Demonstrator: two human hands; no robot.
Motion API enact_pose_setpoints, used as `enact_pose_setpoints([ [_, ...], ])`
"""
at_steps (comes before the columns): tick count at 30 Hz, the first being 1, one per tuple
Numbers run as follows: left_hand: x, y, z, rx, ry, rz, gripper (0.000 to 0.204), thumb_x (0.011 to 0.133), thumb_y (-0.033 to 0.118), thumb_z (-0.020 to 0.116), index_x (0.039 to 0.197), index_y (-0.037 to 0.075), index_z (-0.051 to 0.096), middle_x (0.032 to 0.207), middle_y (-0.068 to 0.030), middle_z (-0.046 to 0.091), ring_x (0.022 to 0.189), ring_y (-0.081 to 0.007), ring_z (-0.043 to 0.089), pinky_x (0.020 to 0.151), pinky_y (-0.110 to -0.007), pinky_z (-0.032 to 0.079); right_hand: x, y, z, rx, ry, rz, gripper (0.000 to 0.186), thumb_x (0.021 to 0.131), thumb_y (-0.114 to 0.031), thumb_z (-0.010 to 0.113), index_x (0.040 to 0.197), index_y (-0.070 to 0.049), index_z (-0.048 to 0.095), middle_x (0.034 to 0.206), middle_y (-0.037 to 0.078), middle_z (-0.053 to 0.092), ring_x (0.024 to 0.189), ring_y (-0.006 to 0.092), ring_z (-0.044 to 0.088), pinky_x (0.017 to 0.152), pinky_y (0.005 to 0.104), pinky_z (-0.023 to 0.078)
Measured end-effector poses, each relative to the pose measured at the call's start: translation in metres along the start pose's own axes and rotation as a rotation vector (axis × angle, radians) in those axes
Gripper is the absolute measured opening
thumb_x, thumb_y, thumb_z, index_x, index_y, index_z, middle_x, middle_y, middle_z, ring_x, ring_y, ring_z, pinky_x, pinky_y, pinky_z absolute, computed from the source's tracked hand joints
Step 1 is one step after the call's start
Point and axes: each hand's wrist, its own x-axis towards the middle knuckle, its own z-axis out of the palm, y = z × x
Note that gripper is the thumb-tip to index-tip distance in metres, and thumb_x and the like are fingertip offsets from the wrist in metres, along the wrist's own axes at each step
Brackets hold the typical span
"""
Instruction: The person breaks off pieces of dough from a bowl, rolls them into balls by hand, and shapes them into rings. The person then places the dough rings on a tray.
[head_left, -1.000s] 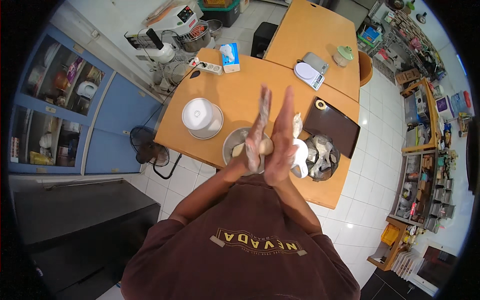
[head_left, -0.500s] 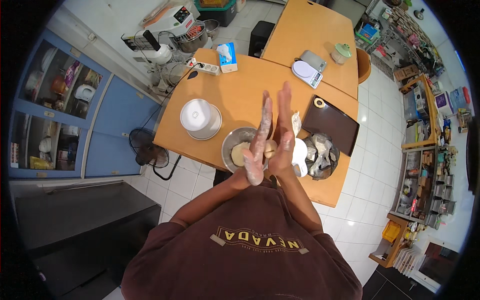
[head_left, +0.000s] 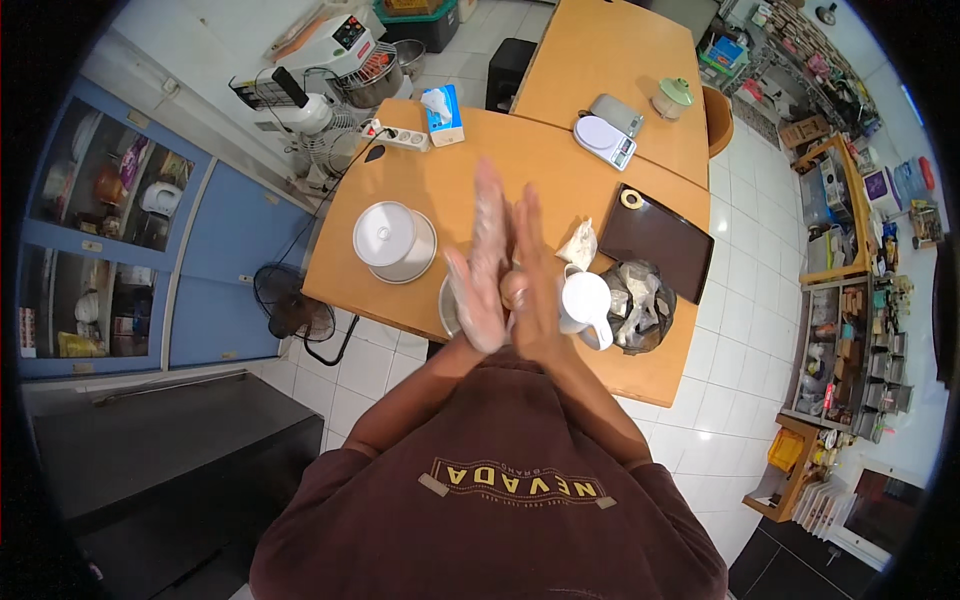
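Observation:
Between my flat, upright palms sits a small pale ball of dough (head_left: 514, 290). My left hand (head_left: 483, 280), coated white with flour, presses on it from the left, fingers stretched out. From the other side my right hand (head_left: 538, 295) presses against it, fingers also straight and blurred by motion. Behind and below my hands a steel bowl (head_left: 449, 308) stands at the table's near edge, mostly hidden. Just right of my hands are a white jug (head_left: 586, 298) and a small clear bag of white powder (head_left: 578, 246).
A white lidded tub (head_left: 392, 240) stands on the wooden table (head_left: 470, 165) at left. To the right are a dark tray (head_left: 660, 245) with a tape roll and a black plastic bag (head_left: 640, 310) of packets. Farther back are a kitchen scale (head_left: 603, 140), tissue box (head_left: 443, 118) and power strip (head_left: 404, 138).
My palms have come closer together around the dough ball, and both hands have shifted left. More of the jug and powder bag shows; the bowl is more covered. The whole view shifts slightly.

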Motion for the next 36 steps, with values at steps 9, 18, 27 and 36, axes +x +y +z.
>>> enact_pose_setpoints([
  [9, -0.01, -0.004, 0.0, 0.188, -0.077, 0.094, 0.105, 0.098, 0.079, 0.007, 0.164, -0.001, -0.005, 0.173, -0.0177, -0.012, 0.16, -0.031, -0.01, 0.128, -0.043, -0.003, 0.015, -0.003, -0.008, 0.111, 0.097, 0.014, 0.088, 0.107, -0.062, 0.02, 0.164, 0.004, 0.011, 0.172, 0.025, 0.006, 0.159, 0.0438, 0.007, 0.127, 0.053, 0.008],
  [18, -0.01, -0.015, -0.01, 0.196, -0.147, 0.156, 0.104, 0.098, 0.078, 0.002, 0.164, -0.001, -0.008, 0.174, -0.0151, -0.014, 0.161, -0.0305, -0.01, 0.128, -0.044, -0.003, 0.015, -0.024, 0.003, 0.234, 0.107, -0.023, 0.087, 0.107, -0.063, 0.019, 0.165, 0.001, 0.015, 0.172, 0.025, 0.007, 0.159, 0.0435, 0.006, 0.127, 0.0528, 0.009],
  [27, -0.001, -0.022, -0.023, -0.038, 0.195, -0.147, 0.102, 0.099, 0.078, 0.005, 0.166, 0.001, 0.0, 0.176, -0.0091, -0.002, 0.161, -0.0272, 0.003, 0.129, -0.041, 0.004, -0.009, -0.005, 0.012, 0.091, -0.047, -0.022, 0.086, 0.107, -0.063, 0.019, 0.164, 0.001, 0.02, 0.171, 0.027, 0.01, 0.159, 0.0452, 0.007, 0.127, 0.0529, 0.009],
  [36, -0.003, 0.007, -0.004, 0.048, 0.015, -0.017, 0.107, 0.096, 0.081, 0.003, 0.165, 0.0, -0.005, 0.173, -0.0184, -0.013, 0.16, -0.0334, -0.008, 0.128, -0.046, 0.001, -0.002, -0.002, 0.007, 0.07, 0.014, -0.055, 0.088, 0.107, -0.063, 0.017, 0.164, 0.003, 0.015, 0.171, 0.027, 0.009, 0.159, 0.044, 0.008, 0.126, 0.0541, 0.009],
])
